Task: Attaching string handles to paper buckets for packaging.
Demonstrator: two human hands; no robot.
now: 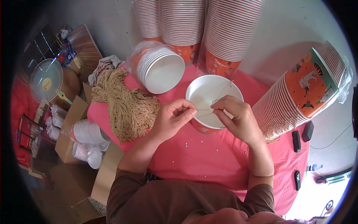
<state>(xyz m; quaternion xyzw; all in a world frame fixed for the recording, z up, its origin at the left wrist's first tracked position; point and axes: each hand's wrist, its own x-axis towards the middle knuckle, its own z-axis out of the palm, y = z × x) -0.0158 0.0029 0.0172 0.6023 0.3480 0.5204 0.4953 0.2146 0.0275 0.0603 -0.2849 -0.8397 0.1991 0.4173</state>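
Observation:
A white-lined paper bucket (201,88) with an orange outside stands upright on the table in front of me. Over its near rim my left hand (172,118) pinches a thin beige cord (203,109) between thumb and fingertips. My right hand (238,116) is closed on the same cord, a short way to the right. From there a strand runs up to the bucket's far right rim, where it seems to pass through the wall. Left of my hands lies a thick bundle of loose beige cords (128,106).
Tall stacks of paper buckets (183,28) stand at the back, and a bagged stack (161,72) lies tilted before them. Rightward leans another stack (280,100) with cords hanging from it. Small white bits dot the pink tablecloth (194,160). Cardboard boxes (72,123) are at left.

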